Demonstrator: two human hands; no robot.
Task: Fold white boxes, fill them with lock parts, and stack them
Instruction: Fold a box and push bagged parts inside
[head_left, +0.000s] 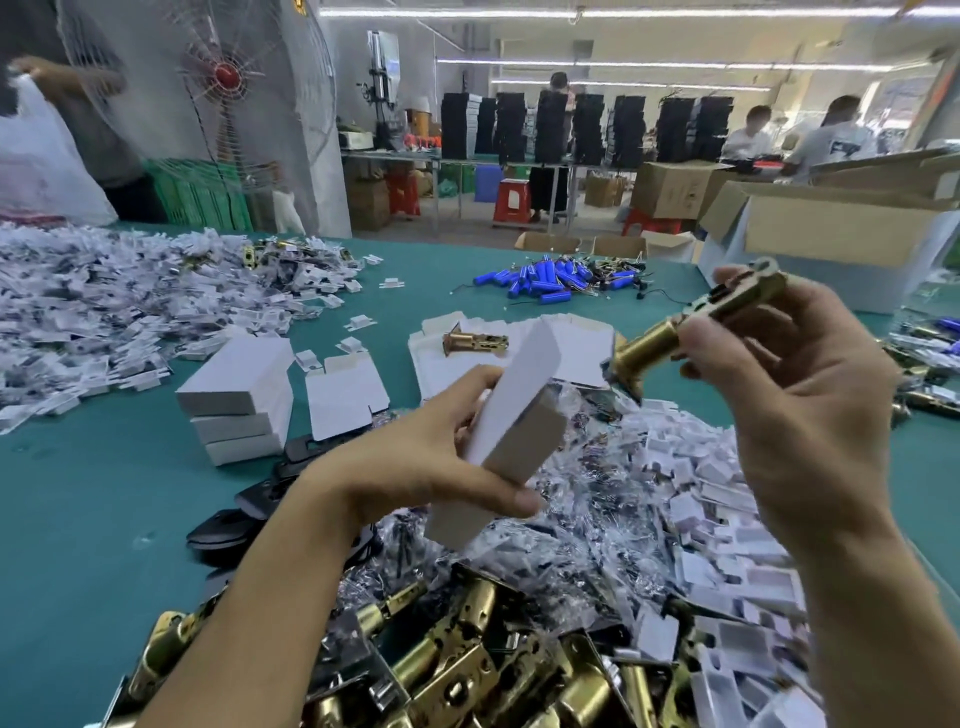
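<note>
Nearest, bottom edge: heap of brass latches on the green table. Just beyond it, a mound of small white parts in clear bags.

Above the mound: left hand grips a folded white box, thumb along one long side and fingers curled over the other. Box tilted, top flap standing open.

Right hand pinches a brass latch near its plate end between thumb and fingertips, other fingers loosely bent. Cylinder end points down-left, just beside the open flap and not inside; contact unclear.

Left of the hands: stack of three closed white boxes, a flat blank beside it.

Farther: second latch lying on unfolded blanks. Then a pile of blue cylinders with wires.

Far right, open cardboard carton. Far left, standing fan.
</note>
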